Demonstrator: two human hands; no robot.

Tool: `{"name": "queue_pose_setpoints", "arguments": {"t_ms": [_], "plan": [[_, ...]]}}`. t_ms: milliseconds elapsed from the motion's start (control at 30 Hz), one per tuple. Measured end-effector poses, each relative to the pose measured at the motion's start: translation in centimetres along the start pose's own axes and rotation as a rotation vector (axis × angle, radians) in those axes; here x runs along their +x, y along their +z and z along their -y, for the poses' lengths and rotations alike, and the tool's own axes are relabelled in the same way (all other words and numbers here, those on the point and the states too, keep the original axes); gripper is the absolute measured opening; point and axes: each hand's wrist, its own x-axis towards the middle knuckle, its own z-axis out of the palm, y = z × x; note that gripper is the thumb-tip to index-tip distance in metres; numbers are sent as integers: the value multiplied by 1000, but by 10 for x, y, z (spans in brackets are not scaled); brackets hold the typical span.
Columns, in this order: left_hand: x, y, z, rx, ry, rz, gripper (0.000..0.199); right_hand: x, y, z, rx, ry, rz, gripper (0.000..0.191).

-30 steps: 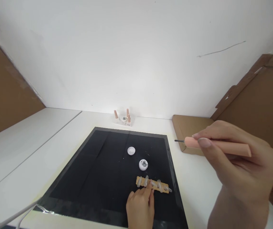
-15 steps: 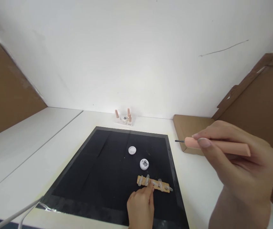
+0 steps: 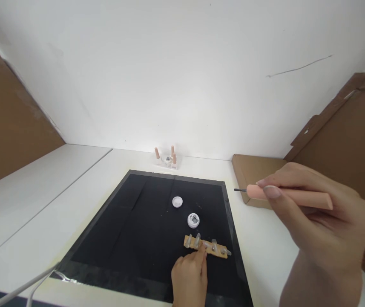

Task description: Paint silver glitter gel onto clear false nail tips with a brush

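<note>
My right hand point(image 3: 316, 209) is closed around a pink-handled brush point(image 3: 310, 198), its thin dark tip pointing left, raised above the right side of the table. My left hand point(image 3: 189, 275) reaches up from the bottom, its index finger on the middle of a tan strip point(image 3: 219, 250) that carries several clear nail tips; whether the fingers pinch one is too small to tell. Just beyond the strip sits an open white jar point(image 3: 193, 220) with silvery contents. A round white lid point(image 3: 177, 201) lies farther back on the black mat point(image 3: 137, 230).
Against the white wall, a clear holder point(image 3: 168, 163) carries pink-capped bottles. A flat cardboard box point(image 3: 255, 170) lies at the back right, partly behind my right hand. White cables point(image 3: 29, 285) cross the lower left corner. Cardboard panels stand on both sides.
The view has shifted very slightly. Both hands keep nearly the same positions, with the brush still held in the air.
</note>
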Motion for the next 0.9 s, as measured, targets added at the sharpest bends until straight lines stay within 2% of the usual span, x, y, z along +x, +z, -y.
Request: {"name": "queue_pose_setpoints", "arguments": {"t_ms": [167, 300, 533, 900], "plan": [[1, -1, -2, 64, 15, 76, 42, -1, -1, 1, 8, -8, -3, 20], [3, -2, -3, 50, 10, 105, 41, -1, -1, 0, 13, -17, 19, 19], [3, -3, -3, -25, -30, 79, 37, -1, -3, 0, 14, -27, 21, 18], [-1, -5, -8, 29, 16, 16, 37, 1, -1, -1, 21, 3, 44, 16]]}}
